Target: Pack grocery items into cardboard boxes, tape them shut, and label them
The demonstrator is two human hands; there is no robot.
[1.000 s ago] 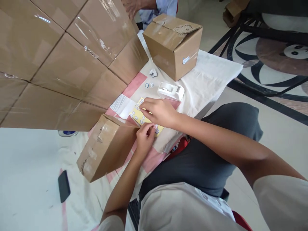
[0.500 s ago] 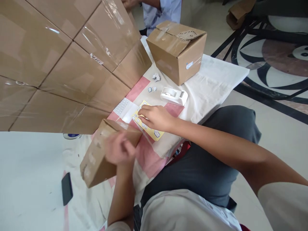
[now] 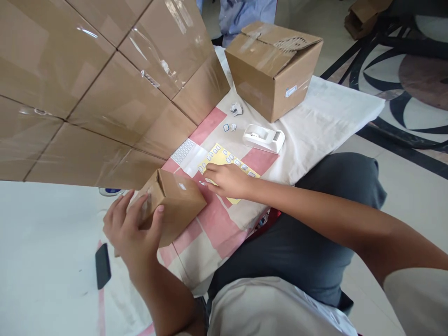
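Observation:
My left hand [image 3: 135, 228] grips the left end of a small cardboard box [image 3: 184, 207], fingers spread over its edge and thumb on the near side. The box stands on the cloth and bears a small white label on its upper face. My right hand [image 3: 229, 179] is closed in a pinch beside the box, with what looks like a small white sticker [image 3: 202, 183] at its fingertips. Partly hidden under this hand lies a yellow sheet of stickers [image 3: 219, 156]. A white sheet with a grey grid [image 3: 184, 151] lies just left of it.
A tall stack of taped cardboard boxes [image 3: 105, 102] rises at left. A white tape dispenser [image 3: 264, 138], loose stickers [image 3: 226, 127] and crumpled paper [image 3: 236, 108] lie beyond my right hand. Behind them stands a larger box [image 3: 273, 70]. A dark phone [image 3: 102, 266] lies at lower left. Another person's clothing [image 3: 245, 18] shows at the top.
My left hand has moved left and taken hold of the box's end, and the box has turned. My right hand has come off the sticker sheet towards the box.

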